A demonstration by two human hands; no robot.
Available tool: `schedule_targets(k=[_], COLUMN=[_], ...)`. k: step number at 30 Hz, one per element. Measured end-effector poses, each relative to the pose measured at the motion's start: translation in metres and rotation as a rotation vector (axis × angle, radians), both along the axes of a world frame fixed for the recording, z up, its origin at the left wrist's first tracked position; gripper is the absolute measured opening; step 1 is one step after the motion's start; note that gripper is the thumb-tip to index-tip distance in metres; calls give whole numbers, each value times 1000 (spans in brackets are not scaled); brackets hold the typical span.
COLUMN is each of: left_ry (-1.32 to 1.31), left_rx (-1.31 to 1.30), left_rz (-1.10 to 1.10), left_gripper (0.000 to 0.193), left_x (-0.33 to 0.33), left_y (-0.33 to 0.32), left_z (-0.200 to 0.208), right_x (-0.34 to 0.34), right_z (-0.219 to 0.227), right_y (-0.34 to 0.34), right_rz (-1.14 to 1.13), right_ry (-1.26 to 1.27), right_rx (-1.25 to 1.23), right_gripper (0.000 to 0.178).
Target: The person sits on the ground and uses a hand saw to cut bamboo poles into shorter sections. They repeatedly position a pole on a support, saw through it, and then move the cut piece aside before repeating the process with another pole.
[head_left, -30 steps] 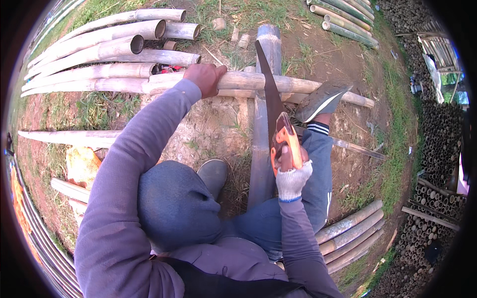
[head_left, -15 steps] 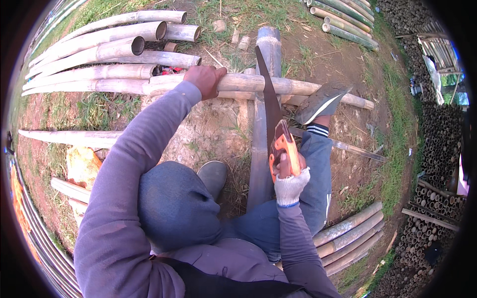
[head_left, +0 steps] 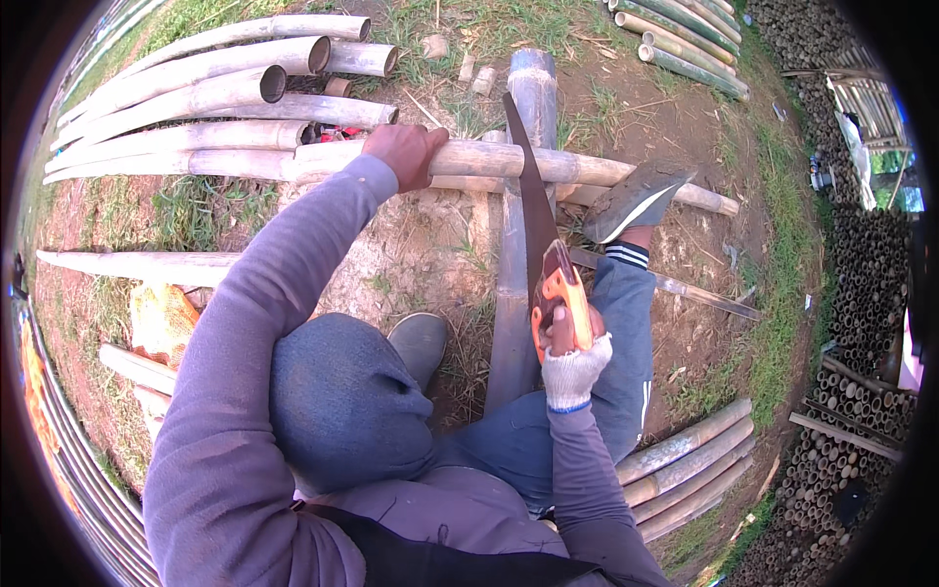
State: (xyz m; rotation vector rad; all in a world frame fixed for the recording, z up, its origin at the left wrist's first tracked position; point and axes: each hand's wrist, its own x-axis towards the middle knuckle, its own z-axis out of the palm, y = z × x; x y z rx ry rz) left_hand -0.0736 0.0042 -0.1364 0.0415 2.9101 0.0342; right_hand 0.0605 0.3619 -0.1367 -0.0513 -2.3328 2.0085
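My left hand (head_left: 403, 157), bare, is wrapped over a pale bamboo pole (head_left: 479, 158) that lies crosswise in front of me. My right hand (head_left: 575, 354), in a whitish knit glove with the fingertips bare, grips the orange handle of a handsaw (head_left: 538, 210). The saw's dark blade crosses the pole to the right of my left hand, its tip pointing away from me. Under the pole runs a thick greyish bamboo log (head_left: 512, 328), pointing away from me. My right shoe (head_left: 641, 201) rests on the pole, right of the blade. How deep the blade sits cannot be made out.
Several bamboo poles (head_left: 210, 73) lie at the far left, greener ones (head_left: 685, 39) at the far right. More cut lengths (head_left: 690, 460) lie by my right leg. Stacked bamboo (head_left: 861, 293) lines the right side. An orange mesh sack (head_left: 161, 323) lies on the left.
The saw and my right hand have drawn back slightly toward me along the cut line. My left hand keeps its grip on the pole, and my shoe stays on it.
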Motion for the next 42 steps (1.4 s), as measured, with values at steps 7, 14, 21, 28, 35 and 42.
schedule_targets(k=[7,14,21,28,35,42], left_ry=[4,-30,-24,-44,4,11], left_rx=[32,-23,21,24,23,87], left_rz=[-20,3,13,6,6,-19], left_gripper=[53,41,57,55,42,41], left_x=[-1,3,0,3,9,1], left_y=[6,8,3,8,4,11], left_z=[-12,0,-14,-2,-12,-1], right_x=[-11,-40,12,-69,41,-94], right_z=[-23,-7,-4,-8,3,-10], right_y=[8,-17,17,-30,30,-49], right_rz=[23,72,83,80,102,-4], right_ry=[79,54,18,136,-65,78], right_rx=[38,129,241,274,92,315], right_gripper=[23,27,27,27,24,31])
